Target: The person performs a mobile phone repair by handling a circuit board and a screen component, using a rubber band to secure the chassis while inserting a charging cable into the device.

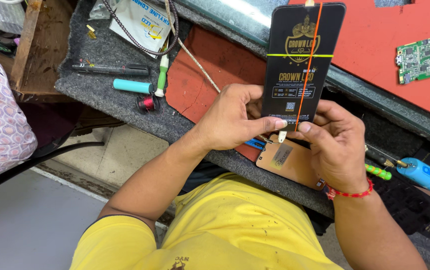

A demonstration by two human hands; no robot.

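I have one view only, from the head camera: it looks steeply down, close over my left hand (232, 117) and right hand (335, 145), at the grey surface (110, 65) ahead.

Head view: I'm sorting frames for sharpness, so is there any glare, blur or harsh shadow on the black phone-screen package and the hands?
Head view: even, soft light; the black phone-screen package is sharp, with only a faint sheen; both the left hand and right hand are crisp, no motion blur; the green circuit board stays in focus.
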